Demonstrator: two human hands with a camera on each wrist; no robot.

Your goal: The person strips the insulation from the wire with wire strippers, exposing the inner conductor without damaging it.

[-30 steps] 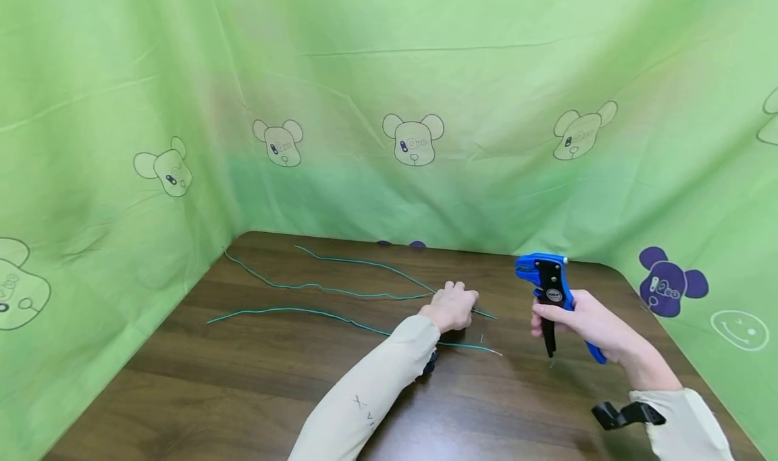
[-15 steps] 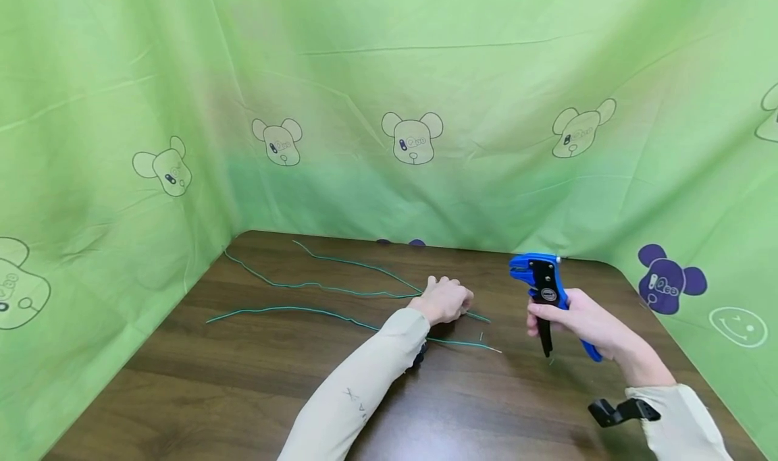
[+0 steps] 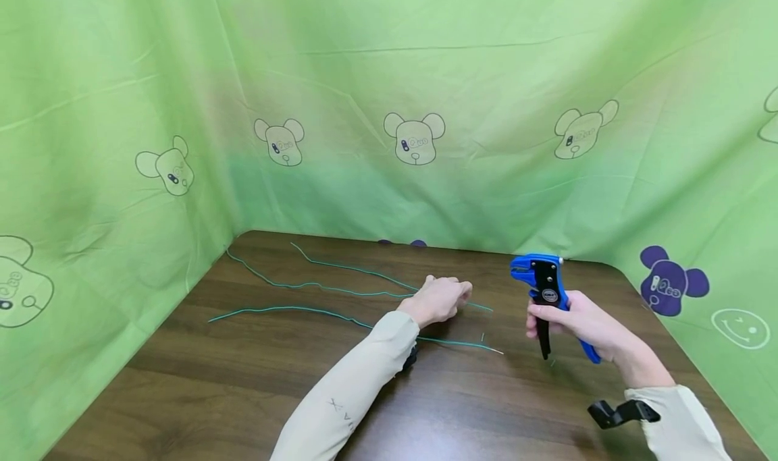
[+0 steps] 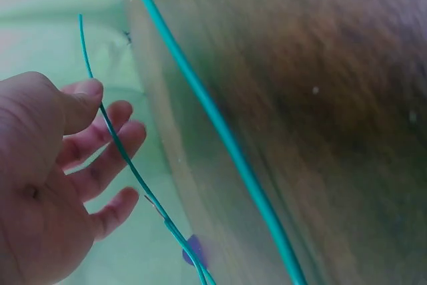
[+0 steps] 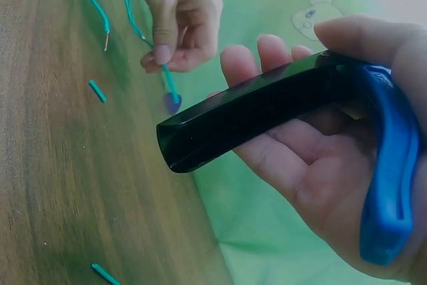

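Observation:
My left hand pinches a thin green wire between thumb and fingers, near its right end. A short tip of this wire sticks out past the fingers, and the rest trails to the back left of the table. My right hand grips a blue and black wire stripper upright, its head level with the table's back edge. In the right wrist view the stripper's black handle and blue handle stand apart. The wire's tip is well to the left of the stripper's head.
A second green wire runs under the left hand's area, its bare end close by. Nearer lies a third green wire with a bare right end. Short green scraps lie on the brown table. A green printed curtain surrounds it.
My left hand has shifted a little to the left with the pinched wire, whose far part moved slightly. My right hand and the stripper moved slightly left, then stayed almost still.

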